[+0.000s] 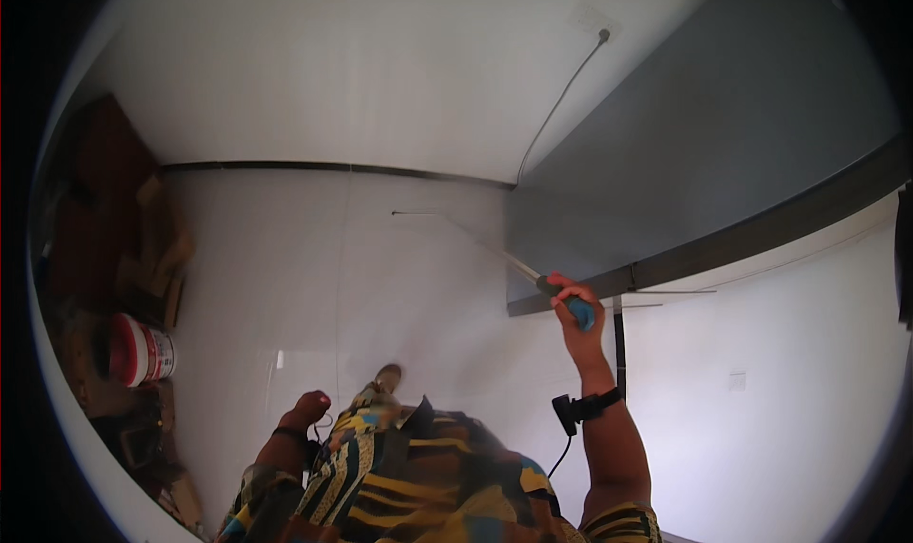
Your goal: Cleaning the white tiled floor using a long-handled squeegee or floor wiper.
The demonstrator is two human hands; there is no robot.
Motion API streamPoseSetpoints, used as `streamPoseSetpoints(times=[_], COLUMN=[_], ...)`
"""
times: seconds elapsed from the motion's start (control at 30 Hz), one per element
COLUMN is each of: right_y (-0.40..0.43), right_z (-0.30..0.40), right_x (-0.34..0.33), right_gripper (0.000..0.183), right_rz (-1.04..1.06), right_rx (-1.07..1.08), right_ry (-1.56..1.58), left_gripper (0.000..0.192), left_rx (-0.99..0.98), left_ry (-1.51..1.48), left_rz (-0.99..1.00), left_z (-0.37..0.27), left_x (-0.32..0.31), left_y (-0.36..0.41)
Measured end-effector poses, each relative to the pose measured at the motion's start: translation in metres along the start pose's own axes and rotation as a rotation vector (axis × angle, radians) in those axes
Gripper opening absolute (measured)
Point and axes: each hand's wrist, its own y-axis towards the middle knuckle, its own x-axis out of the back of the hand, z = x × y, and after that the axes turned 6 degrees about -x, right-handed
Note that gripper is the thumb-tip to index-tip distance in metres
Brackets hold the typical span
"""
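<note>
My right hand (576,304), at the right of the head view, is closed around the dark and blue handle of a long, thin metal rod (524,266). The rod reaches up and left over the pale floor, and its far part is thin and blurred; what kind of tool it is I cannot tell. Beside my patterned clothing, my left hand (312,407) hangs low with its fingers curled; whether it holds anything is unclear. A thin cord shows next to it. A black device is strapped to my right forearm.
A large grey panel or cabinet side (685,151) with a dark edge stands at the right. A cable (563,101) runs from a wall socket down behind it. Along the left lie a red-and-white bucket (146,350), cardboard pieces (160,236) and other clutter. My shoe (389,377) is on the floor.
</note>
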Motion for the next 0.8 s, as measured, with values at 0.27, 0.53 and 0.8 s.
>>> streamPoseSetpoints(times=[0.27, 0.53, 0.8], right_y=[0.026, -0.024, -0.086], right_z=[-0.068, -0.093, -0.099], right_x=[-0.04, -0.043, -0.01], right_gripper=[0.007, 0.022, 0.045], right_rz=[-0.011, -0.071, 0.171], right_rx=[0.028, -0.087, -0.576], right_ry=[-0.061, -0.191, 0.301], left_gripper=[0.019, 0.023, 0.008], left_rx=[0.137, 0.292, -0.106], left_ry=[-0.188, -0.337, -0.019], left_rz=[0.009, -0.097, -0.065], left_z=[0.024, 0.029, 0.024], left_x=[0.004, 0.003, -0.016], left_y=[0.003, 0.008, 0.015])
